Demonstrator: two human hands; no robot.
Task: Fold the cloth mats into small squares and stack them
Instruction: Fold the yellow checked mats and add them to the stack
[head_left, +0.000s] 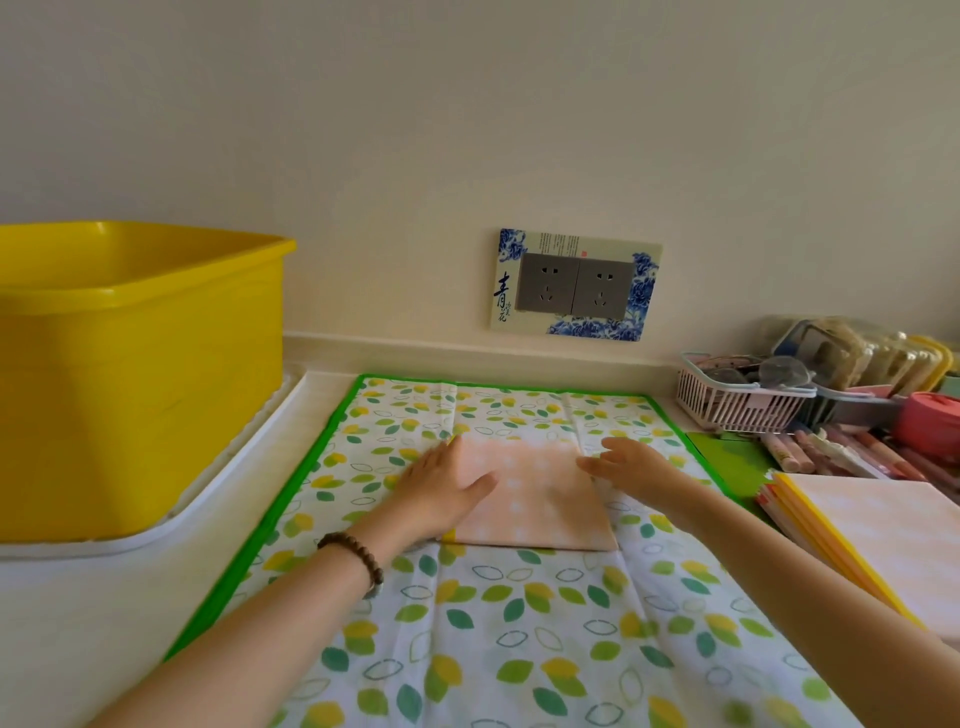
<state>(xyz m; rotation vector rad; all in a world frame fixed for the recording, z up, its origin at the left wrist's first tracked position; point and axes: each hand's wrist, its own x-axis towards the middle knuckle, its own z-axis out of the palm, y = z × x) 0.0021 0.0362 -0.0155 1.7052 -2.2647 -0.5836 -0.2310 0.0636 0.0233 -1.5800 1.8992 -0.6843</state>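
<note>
A peach cloth mat with white dots (540, 499), folded into a small square, lies on a large leaf-print cloth with a green border (519, 623). My left hand (441, 486) rests flat on the folded mat's left side, fingers straight. My right hand (631, 462) touches its upper right corner with fingers extended. A stack of folded peach and yellow mats (872, 540) sits at the right.
A yellow plastic tub (130, 374) stands on a white tray (218, 488) at the left. At the back right are a pink basket (737, 397), packaged snacks, a pink container (932, 421) and rolled wrappers. A wall socket (574, 286) is behind.
</note>
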